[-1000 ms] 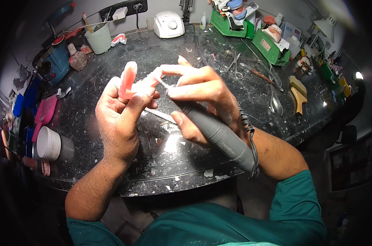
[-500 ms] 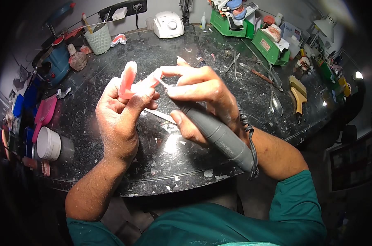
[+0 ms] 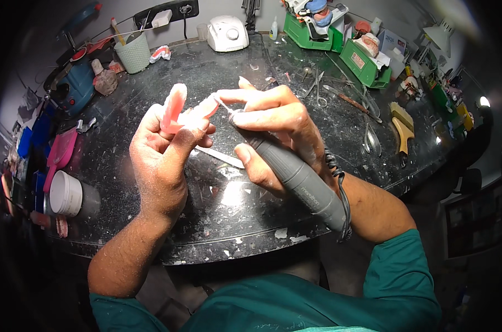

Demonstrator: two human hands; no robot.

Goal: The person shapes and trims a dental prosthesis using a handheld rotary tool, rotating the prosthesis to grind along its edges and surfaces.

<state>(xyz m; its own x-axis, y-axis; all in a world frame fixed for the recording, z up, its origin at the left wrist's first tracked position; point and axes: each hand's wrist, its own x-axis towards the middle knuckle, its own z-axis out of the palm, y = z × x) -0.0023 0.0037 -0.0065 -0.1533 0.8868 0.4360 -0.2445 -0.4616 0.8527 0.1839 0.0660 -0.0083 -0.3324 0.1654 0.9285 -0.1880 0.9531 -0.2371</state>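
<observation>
My left hand (image 3: 163, 152) is closed around a pink denture (image 3: 175, 106), its thumb pressed across the middle. One arm of the curved piece stands up; the other points toward my right hand and is washed out by glare. Dust coats my left fingers and wrist. In my right hand (image 3: 288, 117) lies a dark grey rotary handpiece (image 3: 298, 180), gripped like a pen, with its coiled cord running back by the wrist. Its thin bur (image 3: 223, 104) meets the denture's right end, where a stretched right fingertip also rests; exact contact is hard to make out.
Below the hands a slim pale blade-like tool (image 3: 220, 157) lies on the dark speckled table (image 3: 206, 238). A white tub (image 3: 66, 193) stands left, and a white control box (image 3: 228, 34) at the back. Scissors (image 3: 319, 91), a brush (image 3: 403, 130) and green bins (image 3: 361, 63) are right.
My right hand and the handpiece have shifted slightly to the right, with the bur a little higher along the denture's end. My left hand and the denture have stayed almost still.
</observation>
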